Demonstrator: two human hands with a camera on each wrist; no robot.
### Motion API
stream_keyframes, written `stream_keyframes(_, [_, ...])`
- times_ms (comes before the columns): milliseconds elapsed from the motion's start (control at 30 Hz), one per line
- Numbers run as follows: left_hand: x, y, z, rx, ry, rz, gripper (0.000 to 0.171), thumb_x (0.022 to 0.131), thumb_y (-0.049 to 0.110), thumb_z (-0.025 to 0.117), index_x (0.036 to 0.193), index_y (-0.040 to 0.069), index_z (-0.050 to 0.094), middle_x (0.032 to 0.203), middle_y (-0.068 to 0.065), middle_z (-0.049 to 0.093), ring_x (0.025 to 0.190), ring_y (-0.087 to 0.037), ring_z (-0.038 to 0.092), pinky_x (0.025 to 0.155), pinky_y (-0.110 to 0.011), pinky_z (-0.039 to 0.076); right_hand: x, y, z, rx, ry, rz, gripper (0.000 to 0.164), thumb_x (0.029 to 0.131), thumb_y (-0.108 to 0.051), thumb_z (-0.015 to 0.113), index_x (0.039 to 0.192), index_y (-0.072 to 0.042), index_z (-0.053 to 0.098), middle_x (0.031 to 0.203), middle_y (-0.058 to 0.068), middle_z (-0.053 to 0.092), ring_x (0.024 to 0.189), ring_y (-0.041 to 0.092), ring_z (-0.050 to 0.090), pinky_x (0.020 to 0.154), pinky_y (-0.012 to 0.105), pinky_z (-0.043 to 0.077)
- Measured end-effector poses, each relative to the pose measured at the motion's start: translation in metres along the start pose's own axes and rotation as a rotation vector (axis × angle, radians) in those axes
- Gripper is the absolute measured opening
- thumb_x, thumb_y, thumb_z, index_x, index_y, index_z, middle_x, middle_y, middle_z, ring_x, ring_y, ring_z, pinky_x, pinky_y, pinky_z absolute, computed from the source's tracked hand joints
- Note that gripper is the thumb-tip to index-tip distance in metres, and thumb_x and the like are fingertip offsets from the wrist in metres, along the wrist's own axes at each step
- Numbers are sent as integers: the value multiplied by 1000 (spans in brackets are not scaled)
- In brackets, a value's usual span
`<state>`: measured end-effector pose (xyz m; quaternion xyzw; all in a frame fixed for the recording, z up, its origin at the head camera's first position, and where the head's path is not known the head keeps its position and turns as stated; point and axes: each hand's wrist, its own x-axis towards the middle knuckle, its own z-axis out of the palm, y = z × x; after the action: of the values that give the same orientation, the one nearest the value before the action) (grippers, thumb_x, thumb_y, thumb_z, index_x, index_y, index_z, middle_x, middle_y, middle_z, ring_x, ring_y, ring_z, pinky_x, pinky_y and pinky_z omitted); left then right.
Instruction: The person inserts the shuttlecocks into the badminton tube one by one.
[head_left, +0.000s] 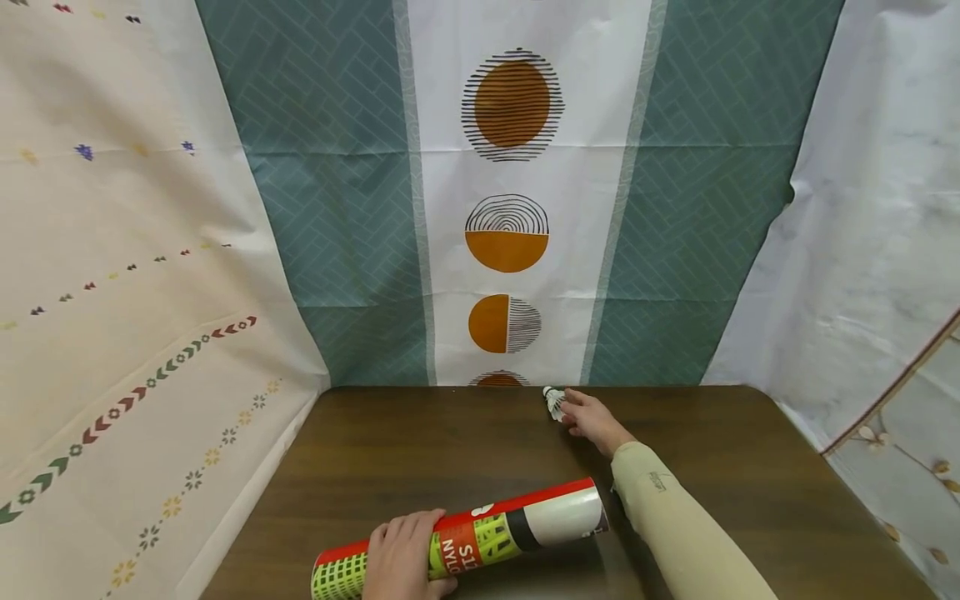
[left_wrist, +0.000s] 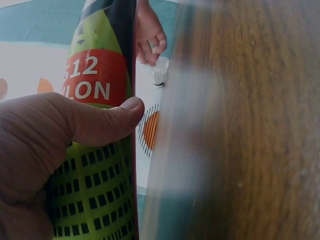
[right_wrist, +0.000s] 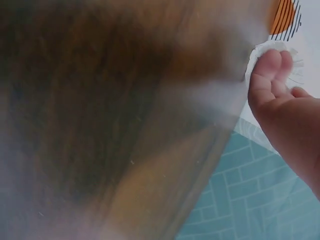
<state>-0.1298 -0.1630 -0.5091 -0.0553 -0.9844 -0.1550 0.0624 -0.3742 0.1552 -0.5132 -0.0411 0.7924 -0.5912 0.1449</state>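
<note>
My left hand (head_left: 402, 557) grips a shuttlecock tube (head_left: 555, 515), red, lime green and white, lying slantwise low in the head view. In the left wrist view the thumb (left_wrist: 107, 120) crosses the tube's green grid print, below its red label. Out at the table's far edge, my right hand (head_left: 596, 423) reaches to a white shuttlecock (head_left: 555, 403). The bent fingers (left_wrist: 155, 42) are at its skirt, and its cork points away from them. In the right wrist view the fingers (right_wrist: 267, 65) cover part of the shuttlecock (right_wrist: 257, 51); no firm grip shows.
Beneath both hands is a dark brown wooden table (head_left: 420, 450). A green and white curtain (head_left: 337, 250) with orange circles hangs right behind its far edge. Patterned cloths hang at the left (head_left: 150, 375) and right (head_left: 885, 250).
</note>
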Motion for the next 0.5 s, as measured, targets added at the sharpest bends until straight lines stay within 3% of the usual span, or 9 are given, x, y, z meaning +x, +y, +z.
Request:
stream_keyframes(167, [-1, 1, 2, 5, 6, -5, 87, 60, 46, 103, 132, 16, 66, 123, -4, 73, 111, -31, 66, 95, -62, 50, -10, 6, -6, 11, 72, -44, 55, 116, -25, 46, 160, 6, 41, 151, 30, 55, 131, 39, 59, 110, 53, 53])
stream_keyframes(300, [-1, 3, 1, 0, 4, -11, 88, 59, 46, 104, 133, 17, 66, 124, -4, 73, 112, -31, 66, 96, -63, 50, -29, 11, -19, -60, 164, -92, 57, 112, -37, 56, 153, 3, 54, 144, 26, 63, 131, 39, 61, 112, 53, 51])
stream_keyframes(400, [-1, 3, -1, -9, 2, -23, 89, 59, 46, 104, 134, 18, 66, 124, -3, 73, 112, -30, 66, 96, -62, 50, -46, 16, -33, -138, 297, -116, 60, 104, -47, 69, 143, -2, 66, 139, 22, 70, 124, 35, 67, 102, 38, 58])
stream_keyframes(500, [-1, 2, -2, -9, 3, -35, 90, 58, 46, 105, 135, 18, 66, 125, -3, 73, 113, -30, 65, 97, -62, 49, -59, 23, -49, -206, 438, -106, 50, 98, -44, 78, 129, -4, 77, 132, 21, 75, 114, 28, 69, 84, 23, 57])
